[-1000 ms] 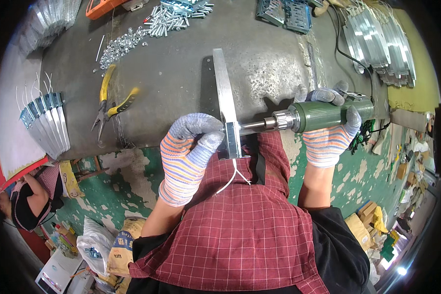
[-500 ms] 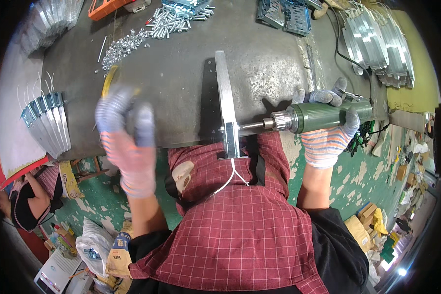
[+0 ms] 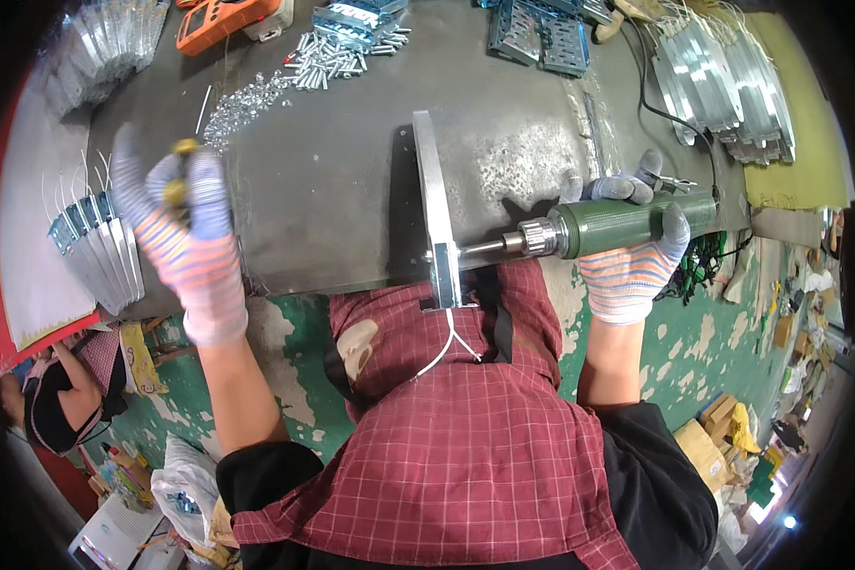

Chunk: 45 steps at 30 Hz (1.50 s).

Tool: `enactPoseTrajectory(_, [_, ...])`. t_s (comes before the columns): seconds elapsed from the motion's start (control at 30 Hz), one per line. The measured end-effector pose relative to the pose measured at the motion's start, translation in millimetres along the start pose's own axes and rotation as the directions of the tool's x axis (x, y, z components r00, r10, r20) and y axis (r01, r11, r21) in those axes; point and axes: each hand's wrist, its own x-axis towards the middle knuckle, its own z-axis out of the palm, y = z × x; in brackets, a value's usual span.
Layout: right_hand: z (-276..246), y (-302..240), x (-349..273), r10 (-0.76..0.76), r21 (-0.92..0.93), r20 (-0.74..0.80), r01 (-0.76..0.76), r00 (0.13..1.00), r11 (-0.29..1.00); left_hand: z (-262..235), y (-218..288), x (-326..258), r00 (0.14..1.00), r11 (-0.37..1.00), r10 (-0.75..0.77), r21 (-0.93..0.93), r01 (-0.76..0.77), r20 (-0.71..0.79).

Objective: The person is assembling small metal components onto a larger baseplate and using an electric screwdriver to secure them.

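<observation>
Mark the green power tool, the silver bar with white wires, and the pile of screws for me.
Green power tool [image 3: 610,228], head view: middle of its green body.
Silver bar [image 3: 437,209], head view: middle of its length.
Pile of screws [image 3: 327,63], head view: middle of the heap.

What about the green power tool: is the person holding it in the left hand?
No, the right hand is gripping the green power tool, while the left hand is well apart from it.

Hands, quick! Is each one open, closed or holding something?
Left hand: holding the pliers.
Right hand: holding the green driver.
</observation>
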Motion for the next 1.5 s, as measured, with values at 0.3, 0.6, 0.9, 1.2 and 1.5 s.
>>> enactPoseTrajectory(0.3, [3.3, 2.8, 1.2, 0.015, 0.084, 0.034, -0.018, 0.999, 0.996, 52.0, 61.4, -62.4, 0.979, 0.657, -0.023, -0.735, 0.169, 0.205])
enactPoseTrajectory(0.6, [10.0, 4.9, -4.0, -0.022, 0.054, -0.005, 0.022, 1.000, 0.998, 37.7, 57.2, -59.7, 0.955, 0.626, 0.030, -0.750, 0.211, 0.294])
enactPoseTrajectory(0.9, [12.1, 10.2, -3.9, -0.054, 0.028, 0.024, 0.054, 0.998, 0.998, 71.7, 72.8, -52.2, 0.982, 0.724, -0.057, -0.670, 0.164, 0.179])
enactPoseTrajectory(1.2, [20.9, 18.4, -2.4, -0.092, 0.020, 0.111, 0.090, 0.990, 0.996, 55.7, 66.3, -54.7, 0.882, 0.652, -0.212, -0.612, 0.448, 0.420])
enactPoseTrajectory(1.5, [-3.6, 6.2, 9.1, -0.001, 0.119, 0.094, -0.010, 0.996, 0.993, 40.7, 73.7, -56.5, 0.974, 0.564, 0.065, -0.813, 0.143, 0.216])
